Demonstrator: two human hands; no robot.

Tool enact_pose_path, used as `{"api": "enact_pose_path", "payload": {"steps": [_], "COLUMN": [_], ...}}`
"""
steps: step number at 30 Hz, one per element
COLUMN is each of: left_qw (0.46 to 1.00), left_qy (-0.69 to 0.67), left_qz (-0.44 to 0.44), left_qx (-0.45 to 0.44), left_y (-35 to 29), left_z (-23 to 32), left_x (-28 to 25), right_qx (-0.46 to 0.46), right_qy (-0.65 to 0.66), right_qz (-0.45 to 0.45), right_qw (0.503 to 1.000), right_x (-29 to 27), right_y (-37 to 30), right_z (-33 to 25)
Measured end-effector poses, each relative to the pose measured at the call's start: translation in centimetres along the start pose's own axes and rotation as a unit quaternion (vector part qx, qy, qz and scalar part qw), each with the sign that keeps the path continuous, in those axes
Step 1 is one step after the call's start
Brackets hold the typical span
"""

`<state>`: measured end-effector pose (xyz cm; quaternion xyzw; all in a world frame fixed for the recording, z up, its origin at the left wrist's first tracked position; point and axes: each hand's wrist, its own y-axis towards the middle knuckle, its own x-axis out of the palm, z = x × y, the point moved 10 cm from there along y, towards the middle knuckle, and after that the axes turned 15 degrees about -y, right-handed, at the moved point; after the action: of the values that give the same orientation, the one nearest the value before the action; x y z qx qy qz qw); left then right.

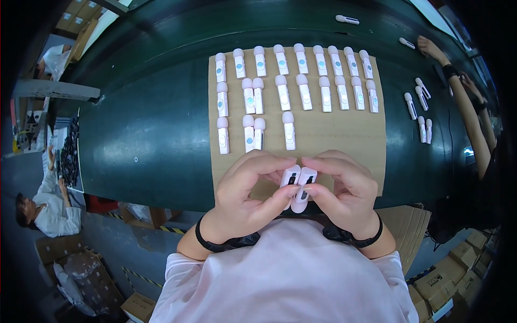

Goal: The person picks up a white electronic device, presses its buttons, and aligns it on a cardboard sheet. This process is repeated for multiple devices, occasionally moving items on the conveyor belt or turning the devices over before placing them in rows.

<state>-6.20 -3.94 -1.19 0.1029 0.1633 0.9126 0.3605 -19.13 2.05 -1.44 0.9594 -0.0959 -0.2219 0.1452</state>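
Close to my chest, at the near edge of a brown cardboard sheet (350, 140), both my hands are closed in pinches. My left hand (250, 185) grips a small white wand-shaped device (290, 175) with a dark strip on it. A matching white wand (308, 176) is in my right hand (344, 185), side by side with the first and touching it. Their lower ends are partly hidden by my thumbs. Beyond my hands, several white wands with rounded pale-pink heads (288, 132) lie in rows on the cardboard, some with a blue round spot.
Dark green table surface (145, 124) surrounds the cardboard. More wands (421, 97) lie loose at the right, near another person's arm (466, 102). At the far left a person in white (51, 212) works by a dark heap (69, 156). Cardboard boxes (444, 277) stand on the floor.
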Motion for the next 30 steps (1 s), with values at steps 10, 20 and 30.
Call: {"api": "enact_pose_path", "payload": {"steps": [10, 20, 30], "left_qw": [0.995, 0.993, 0.994], "left_qy": [0.084, 0.072, 0.063], "left_qz": [-0.017, -0.038, -0.045], "left_qx": [0.042, 0.08, 0.081], "left_y": [0.4, 0.6, 0.6], "left_z": [1.1, 1.6, 1.7], "left_x": [0.5, 0.8, 0.8], "right_qx": [-0.052, -0.115, -0.145], "right_qy": [-0.031, -0.063, -0.104], "right_qz": [0.056, 0.066, 0.071], "right_qw": [0.997, 0.989, 0.981], "right_x": [-0.7, -0.5, -0.5], "right_y": [0.2, 0.1, 0.0], "right_z": [-0.8, -1.6, -2.5]}}
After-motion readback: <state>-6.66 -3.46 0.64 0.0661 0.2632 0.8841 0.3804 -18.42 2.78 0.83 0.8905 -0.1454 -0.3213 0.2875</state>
